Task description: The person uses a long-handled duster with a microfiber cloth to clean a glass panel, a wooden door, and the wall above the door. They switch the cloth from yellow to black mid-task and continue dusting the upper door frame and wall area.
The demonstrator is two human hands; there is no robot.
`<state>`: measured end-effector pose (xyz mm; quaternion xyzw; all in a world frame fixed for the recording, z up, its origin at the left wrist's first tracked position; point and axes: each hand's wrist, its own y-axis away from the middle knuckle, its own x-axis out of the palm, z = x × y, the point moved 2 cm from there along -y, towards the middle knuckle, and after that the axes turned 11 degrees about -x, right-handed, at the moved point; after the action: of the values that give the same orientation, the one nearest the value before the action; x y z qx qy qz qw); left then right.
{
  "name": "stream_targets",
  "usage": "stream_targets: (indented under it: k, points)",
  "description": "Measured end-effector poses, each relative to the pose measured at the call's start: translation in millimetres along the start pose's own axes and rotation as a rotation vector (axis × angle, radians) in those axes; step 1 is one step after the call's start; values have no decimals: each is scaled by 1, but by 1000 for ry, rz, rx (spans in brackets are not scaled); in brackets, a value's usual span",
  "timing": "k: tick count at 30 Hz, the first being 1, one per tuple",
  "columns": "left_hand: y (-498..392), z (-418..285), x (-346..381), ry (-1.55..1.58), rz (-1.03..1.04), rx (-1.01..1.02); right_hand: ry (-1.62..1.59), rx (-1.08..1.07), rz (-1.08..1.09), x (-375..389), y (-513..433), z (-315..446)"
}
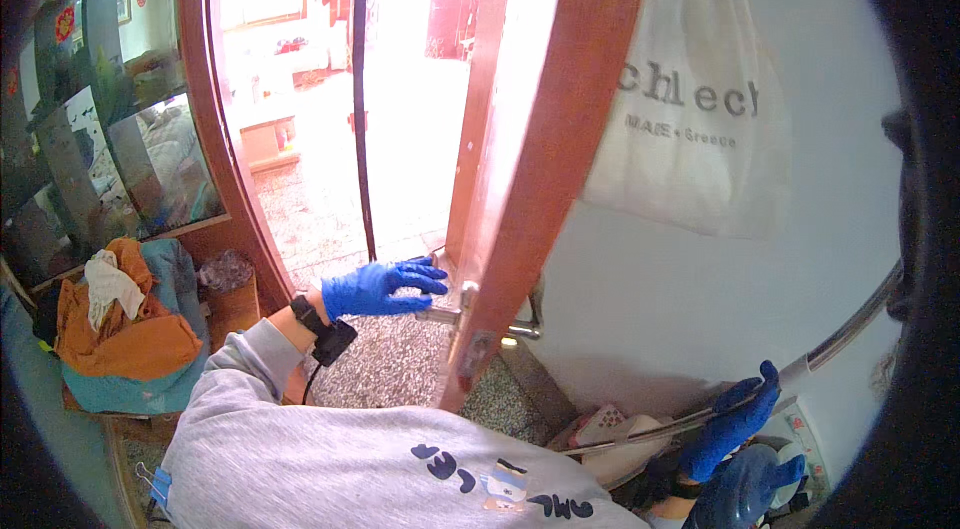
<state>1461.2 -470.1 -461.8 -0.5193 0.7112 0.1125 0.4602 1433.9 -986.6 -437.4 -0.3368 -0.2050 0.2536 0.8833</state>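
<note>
My left hand (384, 289), in a blue glove, reaches towards the metal lever handle (441, 315) of a brown wooden door (559, 146). Its fingers are apart and its fingertips are just above the lever; whether they touch it I cannot tell. The door stands ajar, edge towards me, with another lever (525, 330) on its far side. At the lower right my right hand (724, 428), also gloved in blue, is at a long metal pole (637, 440). The pole crosses by its thumb and raised fingers, and how firmly it is held is unclear. A blue translucent object (731, 488) partly overlaps that wrist.
A white drawstring cloth bag (697, 184) with print hangs on the wall behind the door. Orange and white cloths (124, 334) lie on a teal seat at left, beside a glass-fronted cabinet (97, 101). Beyond the doorway is a bright room with a speckled floor (367, 364).
</note>
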Motion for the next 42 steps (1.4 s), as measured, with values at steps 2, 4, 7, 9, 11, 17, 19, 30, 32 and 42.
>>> stream_targets:
  k: [2, 4, 7, 9, 11, 17, 19, 30, 32, 42]
  points:
    - [-10, -8, 9, -15, 65, 21, -219, 189, -36, -8, -4, -10]
    - [-24, -15, 20, -84, 83, 43, -314, 254, -32, -16, -7, -19]
    - [-51, -25, 43, -208, 94, 6, -335, 254, -75, -25, -9, -26]
    - [-64, -36, 60, -249, -14, 66, -415, 265, -139, -27, -5, -24]
    - [-82, -45, 74, -232, 13, 128, -265, 178, -98, -31, 1, -12]
    - [-139, -70, 120, -332, -88, 303, -226, 127, -116, -37, 11, 23]
    - [-158, -65, 133, -349, -50, 329, -179, 201, -109, -40, 23, 22]
    - [-188, -20, 189, -219, 65, 140, -325, 96, -171, -44, 136, -25]
    - [-207, -15, 214, -196, 75, 116, -316, 113, -176, -45, 141, -42]
    - [-229, 7, 249, -229, 132, 26, -183, 113, -114, -48, 174, -90]
